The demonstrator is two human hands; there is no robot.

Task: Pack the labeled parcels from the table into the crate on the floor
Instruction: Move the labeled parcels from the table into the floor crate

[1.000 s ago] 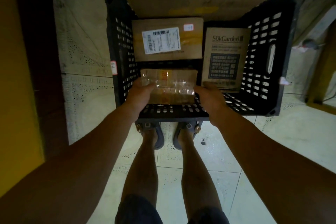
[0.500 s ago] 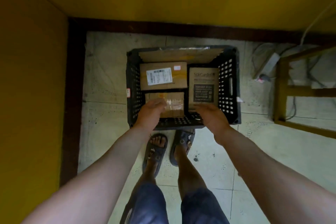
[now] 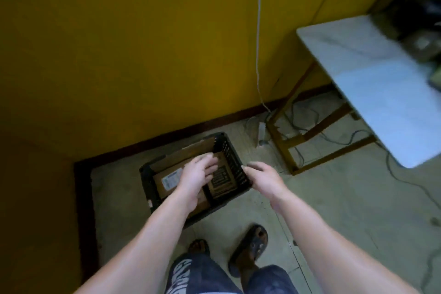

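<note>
The black slatted crate stands on the floor in the corner below me. Inside it lie a brown parcel with a white shipping label on the left and a brown box with dark print on the right. A third parcel is mostly hidden under my left forearm. My left hand hovers above the crate, fingers spread, holding nothing. My right hand is over the crate's right rim, also open and empty.
A white-topped table on a wooden frame stands to the right, with dark blurred items at its far end. Cables trail on the floor under it. Yellow walls close off the corner. My sandalled feet are just behind the crate.
My hands let go of the taped parcel in the crate and rose, both open. My view lifted and swung right, so the crate looks smaller and the table has come into sight.
</note>
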